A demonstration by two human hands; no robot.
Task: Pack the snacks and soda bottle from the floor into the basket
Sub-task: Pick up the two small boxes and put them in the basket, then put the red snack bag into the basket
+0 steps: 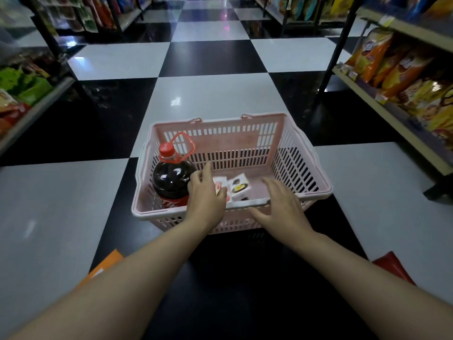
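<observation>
soda bottle (pixel 171 180) first: we see it standing upright in the near-left corner of the pink basket (pixel 304 168), red cap up, its carry loop rising toward the far wall. just beside it on the basket floor lie small snack packs (pixel 236 188), flat, partly hidden behind our left hand.

the left hand (pixel 204 202) sits over the near rim with its fingers spread, fingertips at the bottle's shoulder; whether they actually touch it we cannot tell. its grip is released, closed on nothing. the right hand (pixel 282 207) hovers over the near rim too, palm down, fingers loose, grip also released and empty.

outward now: an orange packet (pixel 107 265) lies on the floor by our left forearm, and a red packet (pixel 392 267) by the right one. so, in our judgement, the packing isn't finished.

here's what could go wrong. the bottle is tall and heavy-looking, and a knock from that left hand as it leaves could tip it onto the small packs and crush them. drop the bigger bags in carelessly and they could land against the cap and lean the bottle over. and with the bottle's weight all on the left side, we reckon lifting the basket would tilt it and slide everything.
</observation>
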